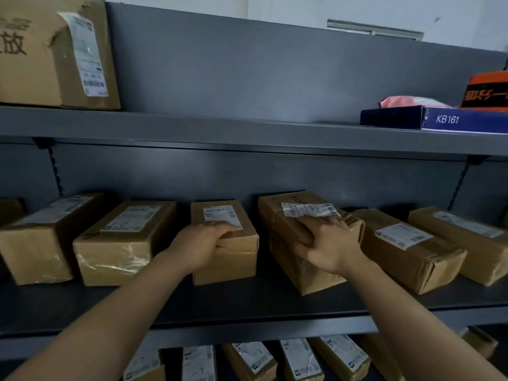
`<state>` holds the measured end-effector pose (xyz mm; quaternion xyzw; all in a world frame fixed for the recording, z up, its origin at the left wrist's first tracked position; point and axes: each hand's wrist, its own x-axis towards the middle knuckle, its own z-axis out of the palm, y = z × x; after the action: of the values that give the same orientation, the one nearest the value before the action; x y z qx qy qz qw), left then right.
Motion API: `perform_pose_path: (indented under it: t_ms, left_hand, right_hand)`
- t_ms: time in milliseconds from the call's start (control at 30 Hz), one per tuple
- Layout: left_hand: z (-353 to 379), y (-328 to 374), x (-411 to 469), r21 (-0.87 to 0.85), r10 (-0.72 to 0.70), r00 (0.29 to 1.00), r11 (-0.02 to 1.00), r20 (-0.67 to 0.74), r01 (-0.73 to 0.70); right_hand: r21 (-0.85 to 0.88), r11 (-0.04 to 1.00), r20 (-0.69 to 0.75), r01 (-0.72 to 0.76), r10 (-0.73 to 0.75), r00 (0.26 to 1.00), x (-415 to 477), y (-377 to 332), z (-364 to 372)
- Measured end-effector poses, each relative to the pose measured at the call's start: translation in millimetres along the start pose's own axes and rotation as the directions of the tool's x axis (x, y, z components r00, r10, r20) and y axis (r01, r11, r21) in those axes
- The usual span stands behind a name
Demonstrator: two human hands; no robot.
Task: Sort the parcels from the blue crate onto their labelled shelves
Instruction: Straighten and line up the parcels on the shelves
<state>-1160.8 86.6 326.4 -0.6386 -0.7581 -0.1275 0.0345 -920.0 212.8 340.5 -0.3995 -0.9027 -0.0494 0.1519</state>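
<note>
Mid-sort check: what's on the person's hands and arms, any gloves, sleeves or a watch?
The left hand and right hand are bare: no gloves, no rings that I can make out. The left forearm and right forearm are bare down to the frame edge: no sleeve, cuff, watch or wristband in sight.

head cam | forward, slightly down | near middle shelf (247, 303) | single view

Parcel labels (220, 214) blurred; orange box (486, 89) cut by R edge.
</note>
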Motion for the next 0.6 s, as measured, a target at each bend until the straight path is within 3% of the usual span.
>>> perform_pose_path:
  t_ms: [167,600]
  left_hand:
    - [-14,-21,-11,-0.001,0.004,0.999,1.000,0.053,-0.004]
    - [-19,-54,-19,-0.057,0.035,0.998,0.998,0.057,-0.031]
  right_hand:
    - [0.024,0.999,0.038,0.038,-0.039,0.999,-2,-31,-4]
    - [0.012,0.998,-0.038,0.065,-0.065,0.997,2,-77,7]
